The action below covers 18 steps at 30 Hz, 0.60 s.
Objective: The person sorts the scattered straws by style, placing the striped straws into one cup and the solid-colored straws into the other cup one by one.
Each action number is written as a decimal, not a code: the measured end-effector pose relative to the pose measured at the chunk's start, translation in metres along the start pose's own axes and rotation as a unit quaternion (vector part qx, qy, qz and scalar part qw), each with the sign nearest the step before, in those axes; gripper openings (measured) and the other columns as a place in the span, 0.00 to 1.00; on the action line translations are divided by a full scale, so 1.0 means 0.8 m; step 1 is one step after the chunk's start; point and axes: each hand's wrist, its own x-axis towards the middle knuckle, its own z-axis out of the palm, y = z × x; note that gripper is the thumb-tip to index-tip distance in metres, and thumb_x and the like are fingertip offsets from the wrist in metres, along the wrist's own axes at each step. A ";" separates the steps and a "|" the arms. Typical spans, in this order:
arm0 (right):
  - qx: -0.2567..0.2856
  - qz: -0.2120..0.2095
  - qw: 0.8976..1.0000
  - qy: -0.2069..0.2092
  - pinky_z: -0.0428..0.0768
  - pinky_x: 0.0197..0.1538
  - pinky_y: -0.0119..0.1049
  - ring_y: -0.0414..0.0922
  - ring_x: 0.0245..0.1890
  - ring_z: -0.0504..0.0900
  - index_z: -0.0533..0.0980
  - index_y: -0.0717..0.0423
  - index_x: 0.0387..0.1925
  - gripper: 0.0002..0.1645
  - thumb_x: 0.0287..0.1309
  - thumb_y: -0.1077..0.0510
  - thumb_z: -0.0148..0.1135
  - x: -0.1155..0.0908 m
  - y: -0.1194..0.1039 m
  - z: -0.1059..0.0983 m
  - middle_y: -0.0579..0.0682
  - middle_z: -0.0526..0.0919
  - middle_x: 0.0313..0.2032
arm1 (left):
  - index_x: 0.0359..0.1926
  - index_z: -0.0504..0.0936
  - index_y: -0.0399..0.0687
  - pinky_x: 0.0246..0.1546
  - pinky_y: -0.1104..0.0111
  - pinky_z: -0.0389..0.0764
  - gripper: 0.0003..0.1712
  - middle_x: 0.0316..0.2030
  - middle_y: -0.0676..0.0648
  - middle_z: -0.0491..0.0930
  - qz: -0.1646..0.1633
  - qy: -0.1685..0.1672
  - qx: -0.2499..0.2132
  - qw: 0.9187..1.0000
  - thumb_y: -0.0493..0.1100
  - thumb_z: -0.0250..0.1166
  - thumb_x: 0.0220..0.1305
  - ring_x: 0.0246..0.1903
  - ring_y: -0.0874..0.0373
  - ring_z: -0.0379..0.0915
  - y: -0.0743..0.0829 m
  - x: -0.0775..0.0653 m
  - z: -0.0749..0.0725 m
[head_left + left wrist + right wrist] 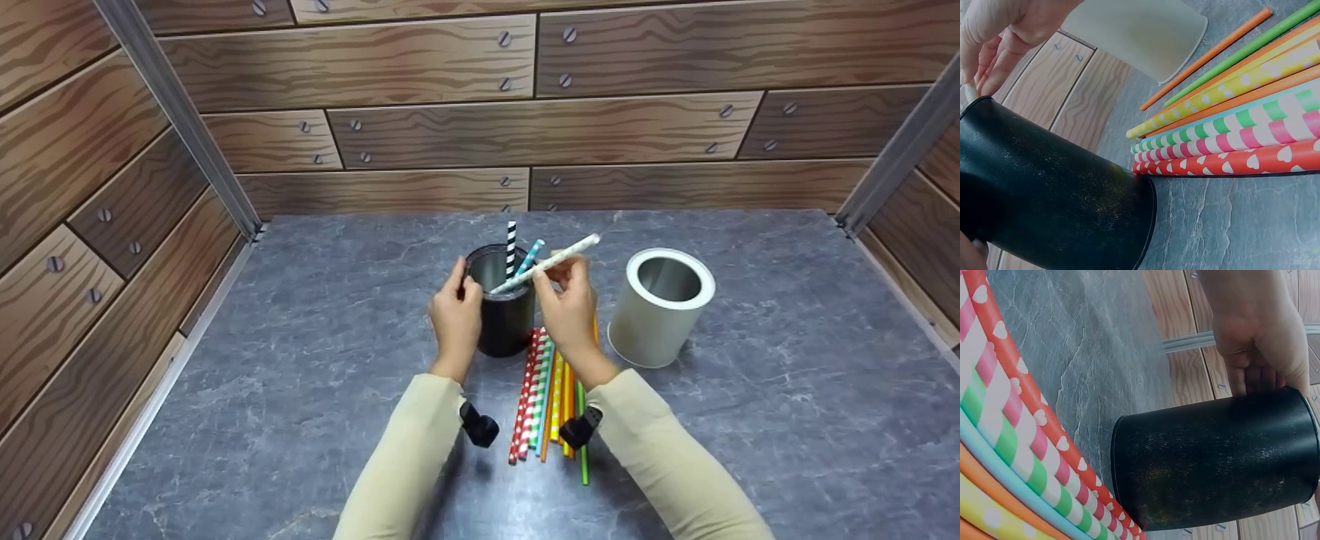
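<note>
Grey tabletop (300, 337) beneath pale straw (559, 257), long axis aslant, upper end rightward

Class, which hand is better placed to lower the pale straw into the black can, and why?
Probably the right hand: it pinches the pale straw, whose lower end is at the mouth of the black can. The left hand holds the can's side.

Plank-patterned walls (442, 135), marbled grey tabletop (322, 300)
</note>
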 end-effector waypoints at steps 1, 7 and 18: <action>0.003 -0.002 1.000 -0.002 0.76 0.35 0.24 0.39 0.37 0.79 0.65 0.70 0.45 0.16 0.54 0.70 0.57 0.000 0.000 0.000 0.64 0.78 0.38 | 0.55 0.78 0.44 0.32 0.65 0.74 0.23 0.50 0.43 0.78 0.000 0.000 0.001 1.000 0.38 0.55 0.57 0.29 0.57 0.69 0.000 0.000 0.000; 0.011 -0.001 1.000 -0.007 0.76 0.36 0.23 0.33 0.36 0.78 0.65 0.70 0.44 0.15 0.55 0.70 0.56 0.000 0.000 -0.001 0.67 0.77 0.40 | 0.55 0.78 0.45 0.28 0.68 0.71 0.23 0.50 0.42 0.78 -0.004 -0.002 -0.003 1.000 0.38 0.55 0.57 0.24 0.58 0.66 -0.001 0.000 0.000; 0.006 0.005 1.000 -0.013 0.76 0.45 0.28 0.40 0.39 0.77 0.65 0.70 0.44 0.15 0.56 0.70 0.57 0.000 0.001 -0.003 0.64 0.78 0.39 | 0.56 0.77 0.43 0.32 0.68 0.73 0.23 0.52 0.44 0.77 -0.008 -0.013 -0.008 1.000 0.39 0.54 0.59 0.30 0.59 0.71 -0.002 0.000 0.000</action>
